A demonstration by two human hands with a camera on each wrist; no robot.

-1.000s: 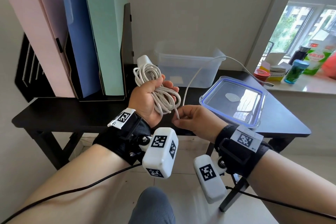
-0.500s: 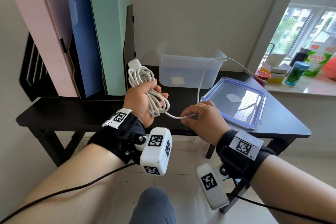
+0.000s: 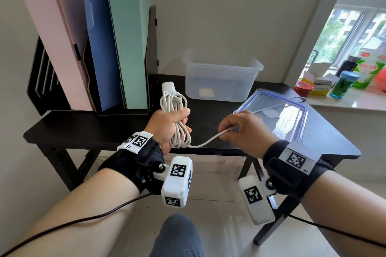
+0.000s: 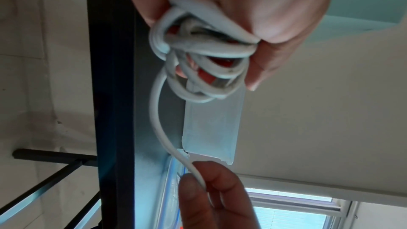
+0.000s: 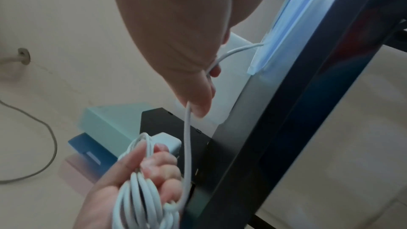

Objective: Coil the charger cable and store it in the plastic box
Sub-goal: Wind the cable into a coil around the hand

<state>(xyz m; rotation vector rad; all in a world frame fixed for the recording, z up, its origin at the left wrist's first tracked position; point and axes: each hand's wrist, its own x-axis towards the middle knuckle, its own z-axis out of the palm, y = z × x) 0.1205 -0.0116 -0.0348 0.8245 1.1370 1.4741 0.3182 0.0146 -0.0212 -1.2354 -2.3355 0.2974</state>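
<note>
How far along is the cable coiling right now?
Most of the cable is looped in the left hand. The right hand pinches the loose tail, which trails over the lid. Left: wind the tail, then put the bundle in the open plastic box.

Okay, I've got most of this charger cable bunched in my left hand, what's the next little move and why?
Probably bring the right hand over and lay another loop onto the coil gripped by the left hand. A loose tail of cable runs from the pinch across the lid, so the cable isn't ready for the open plastic box.
</note>
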